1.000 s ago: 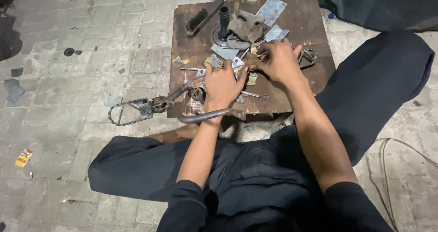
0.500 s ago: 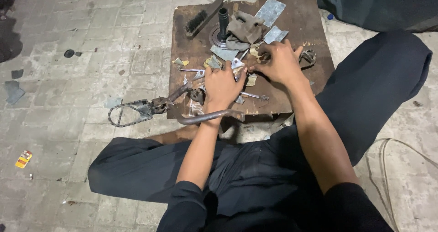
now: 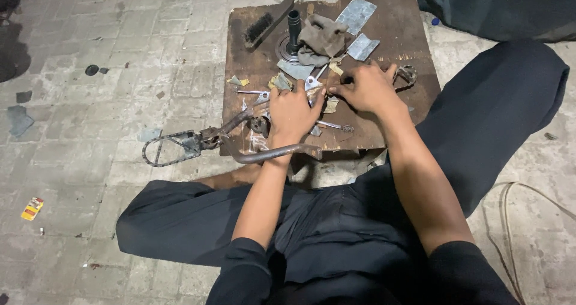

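Observation:
I sit on the floor before a low brown wooden board (image 3: 414,38) strewn with metal parts. My left hand (image 3: 293,110) lies knuckles-up at the board's middle, fingertips pinched on a small shiny metal piece (image 3: 313,81). My right hand (image 3: 367,89) is beside it, fingers curled down and touching the same cluster of small parts. What lies under the right fingers is hidden. A thin spanner (image 3: 333,125) lies just below both hands.
A brush (image 3: 264,23), a black upright post (image 3: 294,29), a grey rag (image 3: 324,33) and two metal plates (image 3: 357,14) fill the board's far side. A rusty lever tool (image 3: 180,146) and bent rod (image 3: 270,155) overhang the left edge. A cable (image 3: 510,209) lies at the right.
Both hands stay together over the small parts. The right hand's fingers have dropped slightly closer to the board. Nothing else has moved.

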